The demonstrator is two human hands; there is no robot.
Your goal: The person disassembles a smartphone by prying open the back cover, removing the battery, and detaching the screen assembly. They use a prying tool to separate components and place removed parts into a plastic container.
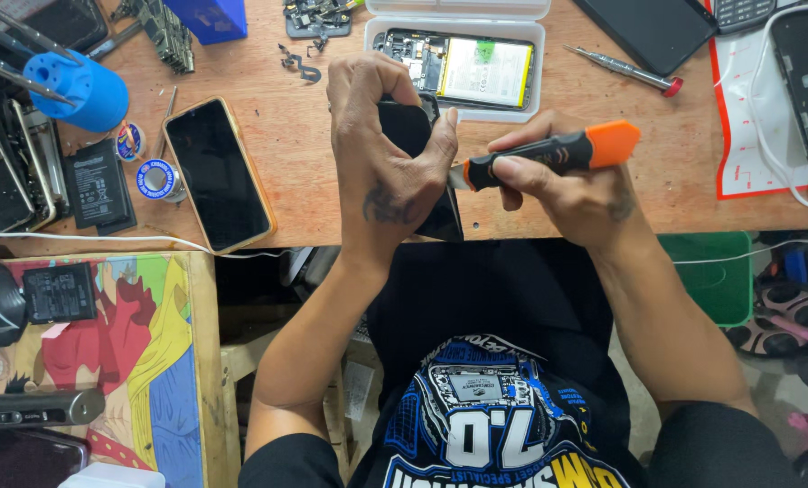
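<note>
The wooden bench (314, 154) carries a clear plastic tray (455, 68) with an opened phone, and a gold-edged phone (218, 173) lying flat at the left. At the bench's near edge the left hand (388, 154) has its fingers wrapped round a black phone (410, 126), held upright. The right hand (571, 185) grips an orange-and-black prying tool (549, 155), its blade meeting the phone's edge.
</note>
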